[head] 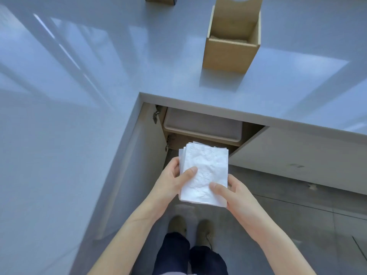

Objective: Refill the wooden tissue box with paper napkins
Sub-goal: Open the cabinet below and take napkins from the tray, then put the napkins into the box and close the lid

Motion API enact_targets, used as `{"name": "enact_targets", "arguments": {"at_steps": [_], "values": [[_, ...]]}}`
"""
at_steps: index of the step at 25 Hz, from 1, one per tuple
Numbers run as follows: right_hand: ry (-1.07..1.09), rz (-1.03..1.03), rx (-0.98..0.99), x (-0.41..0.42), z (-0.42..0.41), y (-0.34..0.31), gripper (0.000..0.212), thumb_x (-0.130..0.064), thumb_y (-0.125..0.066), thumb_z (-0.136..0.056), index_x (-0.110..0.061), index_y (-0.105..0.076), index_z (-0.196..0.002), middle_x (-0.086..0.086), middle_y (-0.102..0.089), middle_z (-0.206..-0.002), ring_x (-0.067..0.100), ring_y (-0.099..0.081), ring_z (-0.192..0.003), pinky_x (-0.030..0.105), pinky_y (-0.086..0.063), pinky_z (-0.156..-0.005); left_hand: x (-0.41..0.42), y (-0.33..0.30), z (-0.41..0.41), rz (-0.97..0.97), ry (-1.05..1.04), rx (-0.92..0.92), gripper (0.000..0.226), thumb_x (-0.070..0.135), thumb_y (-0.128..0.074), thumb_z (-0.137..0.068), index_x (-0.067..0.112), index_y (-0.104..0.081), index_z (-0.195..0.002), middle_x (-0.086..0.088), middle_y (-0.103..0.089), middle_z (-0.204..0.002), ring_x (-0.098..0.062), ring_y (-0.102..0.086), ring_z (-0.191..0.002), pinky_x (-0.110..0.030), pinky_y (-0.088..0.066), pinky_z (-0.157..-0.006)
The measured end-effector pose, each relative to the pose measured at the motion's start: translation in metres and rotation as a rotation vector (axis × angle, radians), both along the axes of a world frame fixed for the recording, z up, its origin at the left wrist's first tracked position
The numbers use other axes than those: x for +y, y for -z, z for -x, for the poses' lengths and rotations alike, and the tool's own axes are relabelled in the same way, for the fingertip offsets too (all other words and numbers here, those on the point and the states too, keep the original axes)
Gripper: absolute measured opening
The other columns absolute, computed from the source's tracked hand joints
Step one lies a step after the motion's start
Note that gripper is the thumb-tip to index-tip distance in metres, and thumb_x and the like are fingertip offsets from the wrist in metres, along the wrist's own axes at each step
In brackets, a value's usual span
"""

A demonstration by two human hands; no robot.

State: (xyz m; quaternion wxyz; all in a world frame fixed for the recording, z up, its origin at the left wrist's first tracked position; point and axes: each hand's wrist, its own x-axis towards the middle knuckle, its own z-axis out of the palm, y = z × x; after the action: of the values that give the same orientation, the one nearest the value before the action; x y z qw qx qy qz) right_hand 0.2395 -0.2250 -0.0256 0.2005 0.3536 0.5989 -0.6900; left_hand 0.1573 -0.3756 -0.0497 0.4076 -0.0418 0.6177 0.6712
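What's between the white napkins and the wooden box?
In the head view, the open cupboard's pale plastic bin and bare grey countertop lie between the white paper napkins and the open wooden tissue box.

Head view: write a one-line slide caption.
Both hands, left and right, hold a stack of white napkins below the counter, the open wooden tissue box waiting above.

Both hands hold a napkin stack below the surface edge

Left hand (174, 178) and right hand (234, 192) grip white napkins (205, 175); the open wooden tissue box (231, 50) stands on the grey surface (119, 66).
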Motion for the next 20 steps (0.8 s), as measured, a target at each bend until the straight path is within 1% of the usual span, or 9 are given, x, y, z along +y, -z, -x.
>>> {"name": "enact_targets", "arguments": {"at_steps": [4,7,11,13,15,18,20], "values": [[-0.005,-0.042,0.102,-0.011,-0.003,-0.045,0.030,-0.029,-0.056,-0.089,-0.020,-0.056,-0.117,-0.002,-0.068,-0.117,0.019,-0.066,-0.105,0.045,-0.048,-0.099,-0.011,-0.049,-0.003,-0.045,-0.005,0.110,0.057,0.038,-0.066,-0.068,0.017,-0.050,-0.118,0.000,-0.066,-0.116,-0.014,-0.067,-0.099,-0.020,-0.056,-0.069],[0.040,-0.086,0.176,-0.015,0.002,-0.068,0.027,-0.036,-0.051,-0.091,-0.023,-0.061,-0.112,-0.004,-0.071,-0.112,0.015,-0.067,-0.102,0.042,-0.048,-0.099,-0.013,-0.074,0.000,-0.081,0.023,0.161,0.053,0.036,-0.065,-0.070,0.018,-0.050,-0.118,0.000,-0.066,-0.116,-0.015,-0.067,-0.100,-0.020,-0.056,-0.069],[0.103,-0.133,0.265,-0.011,0.012,-0.090,0.025,-0.036,-0.052,-0.090,-0.020,-0.065,-0.105,-0.003,-0.073,-0.107,0.014,-0.068,-0.099,0.040,-0.051,-0.095,-0.011,-0.094,0.010,-0.118,0.031,0.222,0.046,0.033,-0.065,-0.072,0.019,-0.053,-0.114,-0.001,-0.067,-0.115,-0.016,-0.067,-0.101,-0.022,-0.057,-0.072],[0.124,-0.169,0.298,-0.004,0.017,-0.097,0.022,-0.033,-0.054,-0.089,-0.018,-0.065,-0.102,-0.001,-0.073,-0.104,0.014,-0.069,-0.095,0.037,-0.053,-0.091,-0.005,-0.102,0.017,-0.121,0.037,0.240,0.047,0.034,-0.065,-0.072,0.019,-0.052,-0.114,-0.003,-0.067,-0.116,-0.017,-0.066,-0.102,-0.026,-0.057,-0.076],[0.133,-0.189,0.323,0.005,0.026,-0.101,0.019,-0.031,-0.055,-0.089,-0.018,-0.065,-0.100,-0.001,-0.074,-0.101,0.013,-0.070,-0.091,0.031,-0.055,-0.084,0.003,-0.108,0.026,-0.123,0.050,0.255,0.049,0.034,-0.066,-0.071,0.018,-0.051,-0.115,-0.003,-0.066,-0.116,-0.018,-0.066,-0.102,-0.030,-0.057,-0.080],[0.132,-0.199,0.357,0.022,0.043,-0.101,0.019,-0.031,-0.055,-0.090,-0.020,-0.065,-0.101,-0.006,-0.074,-0.099,0.006,-0.071,-0.087,0.020,-0.054,-0.073,0.019,-0.109,0.042,-0.139,0.044,0.258,0.048,0.034,-0.066,-0.071,0.018,-0.052,-0.114,-0.002,-0.067,-0.115,-0.018,-0.067,-0.101,-0.029,-0.058,-0.078],[0.123,-0.199,0.370,0.035,0.058,-0.098,0.020,-0.032,-0.055,-0.089,-0.021,-0.064,-0.103,-0.008,-0.073,-0.100,0.006,-0.070,-0.088,0.019,-0.053,-0.072,0.032,-0.109,0.055,-0.129,0.037,0.270,0.051,0.035,-0.067,-0.070,0.018,-0.052,-0.115,-0.002,-0.067,-0.116,-0.017,-0.067,-0.102,-0.031,-0.057,-0.079]]}}
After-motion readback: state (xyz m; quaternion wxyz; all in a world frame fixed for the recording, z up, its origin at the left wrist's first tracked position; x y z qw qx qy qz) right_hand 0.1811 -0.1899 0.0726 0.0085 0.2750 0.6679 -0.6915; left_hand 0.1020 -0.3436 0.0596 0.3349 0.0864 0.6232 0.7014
